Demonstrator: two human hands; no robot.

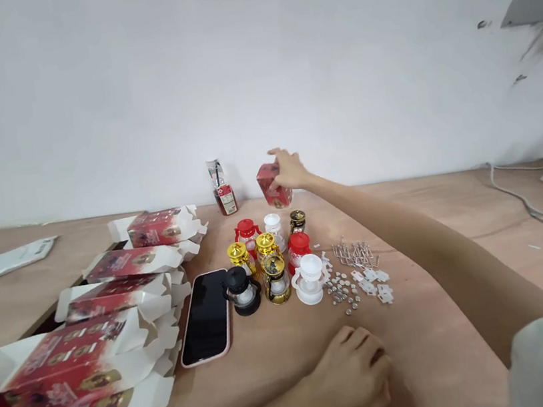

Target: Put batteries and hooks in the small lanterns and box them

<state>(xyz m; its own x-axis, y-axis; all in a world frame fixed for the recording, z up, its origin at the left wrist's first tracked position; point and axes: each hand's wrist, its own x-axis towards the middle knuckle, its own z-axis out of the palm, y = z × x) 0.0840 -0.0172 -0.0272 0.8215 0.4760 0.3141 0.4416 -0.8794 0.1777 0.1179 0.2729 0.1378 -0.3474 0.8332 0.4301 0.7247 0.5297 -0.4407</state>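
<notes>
My right hand (291, 170) reaches far out toward the wall with its fingers and thumb around a small red printed box (272, 186), held upright at the table's back. My left hand (353, 375) rests on the near part of the table, its fingers curled in, with no object visible in it. Several mini lanterns stand grouped between my hands, among them a black one (242, 291), a white one (309, 280), a red one (299, 252) and a black-gold one (276, 279). Small round silver button cells (343, 289) lie right of the lanterns.
Unfolded red-and-white cartons (78, 355) are stacked along the left. A phone (205, 317) lies beside them. A bottle of dark liquid (225, 196) stands by the wall. Wire handles (354, 254) and small white tabs (376, 283) lie at right; a cable (518, 196) runs farther right.
</notes>
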